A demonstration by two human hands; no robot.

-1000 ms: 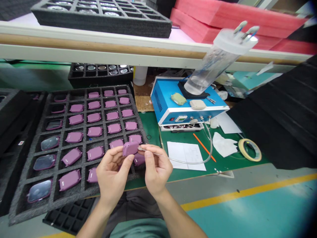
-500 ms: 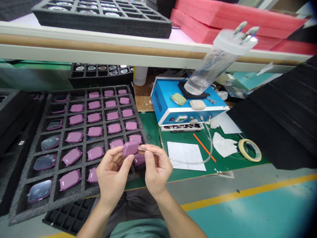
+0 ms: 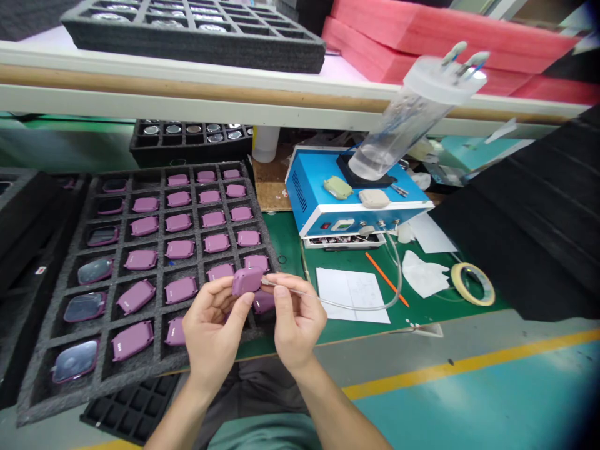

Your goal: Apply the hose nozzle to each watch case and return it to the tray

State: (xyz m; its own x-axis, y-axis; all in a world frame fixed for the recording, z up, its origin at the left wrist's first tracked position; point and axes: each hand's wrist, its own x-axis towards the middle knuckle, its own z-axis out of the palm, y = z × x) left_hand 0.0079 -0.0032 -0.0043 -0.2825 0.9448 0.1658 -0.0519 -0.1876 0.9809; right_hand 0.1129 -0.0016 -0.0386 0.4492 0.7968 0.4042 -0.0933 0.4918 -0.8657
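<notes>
A purple watch case is pinched between the thumb and fingers of my left hand, tilted up above the tray. My right hand is closed on the metal-tipped end of a clear tube, its tip at the right edge of the watch case. Whether tip and case touch I cannot tell. From my fingers the tube curves right and up to a blue machine. Below and left lies a grey foam tray holding many purple watch cases, some with their dark glass side up.
A clear cylinder leans on the machine, beside a green watch case and a beige one. White paper, an orange stick and a tape roll lie on the green bench. A shelf crosses above.
</notes>
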